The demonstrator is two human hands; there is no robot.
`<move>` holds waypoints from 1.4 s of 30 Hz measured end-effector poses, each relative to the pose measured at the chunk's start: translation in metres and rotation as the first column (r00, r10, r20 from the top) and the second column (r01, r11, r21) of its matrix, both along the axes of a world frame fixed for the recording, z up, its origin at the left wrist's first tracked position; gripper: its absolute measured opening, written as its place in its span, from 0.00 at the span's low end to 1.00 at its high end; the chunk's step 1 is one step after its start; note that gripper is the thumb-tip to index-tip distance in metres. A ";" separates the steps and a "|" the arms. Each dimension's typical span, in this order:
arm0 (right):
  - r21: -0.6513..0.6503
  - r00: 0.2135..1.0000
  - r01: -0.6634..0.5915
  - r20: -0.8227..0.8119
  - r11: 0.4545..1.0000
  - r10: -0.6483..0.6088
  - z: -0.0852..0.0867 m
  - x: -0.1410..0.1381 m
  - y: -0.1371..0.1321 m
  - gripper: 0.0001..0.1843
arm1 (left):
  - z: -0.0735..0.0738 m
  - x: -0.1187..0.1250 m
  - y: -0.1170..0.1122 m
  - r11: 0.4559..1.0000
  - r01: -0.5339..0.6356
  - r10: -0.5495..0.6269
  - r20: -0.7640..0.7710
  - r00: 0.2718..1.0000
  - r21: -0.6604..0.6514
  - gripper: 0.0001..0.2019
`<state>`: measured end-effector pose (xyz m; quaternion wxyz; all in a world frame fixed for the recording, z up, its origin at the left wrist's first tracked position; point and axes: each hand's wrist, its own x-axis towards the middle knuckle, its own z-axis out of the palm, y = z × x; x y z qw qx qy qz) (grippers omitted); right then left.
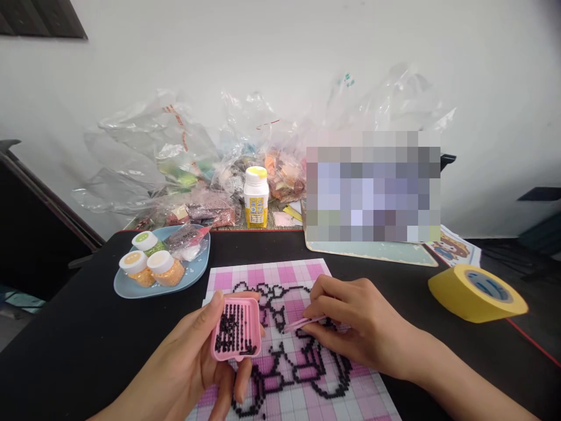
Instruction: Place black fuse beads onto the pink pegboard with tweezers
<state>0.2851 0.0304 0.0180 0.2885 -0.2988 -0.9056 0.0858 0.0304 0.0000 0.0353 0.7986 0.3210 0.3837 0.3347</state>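
My left hand holds a small pink ridged tray, tilted toward me, with rows of black beads in its grooves. Pinched in the fingers of my right hand is a pair of pink tweezers, tips pointing left and down at the pegboard. Below both hands lies the pink and white checked pegboard, on which black beads form a curving outline. Whether the tweezer tips grip a bead is too small to tell. My hands and the tray cover part of the outline.
On the left, a blue plate carries several bead jars and a bag. A white and yellow bottle stands behind, before clear plastic bags. A yellow tape roll lies at right, near a pixelated area above a pale board.
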 end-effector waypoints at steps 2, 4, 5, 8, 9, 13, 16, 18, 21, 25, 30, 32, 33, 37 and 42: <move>0.000 1.000 -0.001 0.004 1.000 0.001 -0.001 0.000 0.000 0.08 | 0.000 0.000 0.000 1.000 0.008 -0.008 0.008 1.000 0.005 0.23; 0.009 1.000 0.002 0.005 1.000 -0.002 -0.001 -0.001 0.000 0.09 | -0.001 -0.001 0.000 1.000 0.006 -0.006 0.015 1.000 0.009 0.22; 0.015 1.000 0.005 0.007 1.000 -0.005 -0.001 -0.001 0.000 0.09 | -0.002 -0.001 -0.001 1.000 0.004 -0.004 0.016 1.000 0.010 0.21; 0.030 1.000 0.008 0.013 1.000 -0.009 0.000 -0.001 0.000 0.10 | -0.003 0.000 -0.001 1.000 0.002 -0.003 0.023 1.000 0.007 0.21; 0.033 1.000 0.009 0.016 0.999 -0.009 0.000 -0.001 0.000 0.10 | -0.002 0.000 -0.001 1.000 0.002 -0.002 0.021 1.000 0.002 0.21; 0.035 1.000 0.002 0.010 0.999 -0.003 0.000 -0.001 0.000 0.10 | -0.001 -0.001 -0.001 1.000 0.002 -0.002 0.001 1.000 -0.013 0.22; 0.034 1.000 -0.002 0.006 0.999 0.002 0.000 -0.001 0.001 0.08 | -0.001 -0.001 -0.001 1.000 0.009 -0.009 0.004 1.000 -0.011 0.22; 0.038 1.000 -0.002 0.012 0.999 0.002 -0.001 -0.001 0.001 0.08 | -0.001 -0.001 -0.001 1.000 0.012 -0.012 0.009 1.000 0.005 0.22; 0.044 1.000 -0.005 0.014 0.999 0.004 -0.001 -0.001 0.001 0.08 | -0.002 0.000 -0.001 0.999 0.021 -0.021 0.019 1.000 0.026 0.22; 0.041 1.000 -0.003 -0.001 0.999 0.003 0.000 -0.001 0.001 0.08 | -0.002 0.000 -0.002 0.999 0.024 -0.025 0.035 0.999 0.033 0.20; 0.050 0.993 -0.002 -0.114 0.999 0.008 0.004 -0.004 -0.002 0.06 | 0.002 -0.002 -0.004 0.998 0.058 -0.058 -0.030 0.998 0.003 0.29; 0.058 0.984 -0.009 -0.175 0.998 0.018 0.005 -0.006 -0.004 0.05 | 0.003 -0.002 -0.004 0.996 0.086 -0.086 -0.057 0.995 -0.007 0.32; 0.050 0.981 -0.018 -0.193 0.999 0.028 0.006 -0.008 -0.005 0.05 | 0.004 -0.002 -0.004 0.996 0.093 -0.094 -0.067 0.993 -0.010 0.33; 0.008 0.980 -0.066 -0.187 0.998 0.066 0.004 -0.012 -0.008 0.06 | 0.003 -0.001 -0.004 0.994 0.103 -0.104 -0.072 0.992 -0.017 0.37; -0.003 0.980 -0.076 -0.183 0.997 0.074 0.000 -0.014 -0.008 0.08 | 0.002 0.001 -0.005 0.997 0.082 -0.082 -0.047 0.996 0.002 0.33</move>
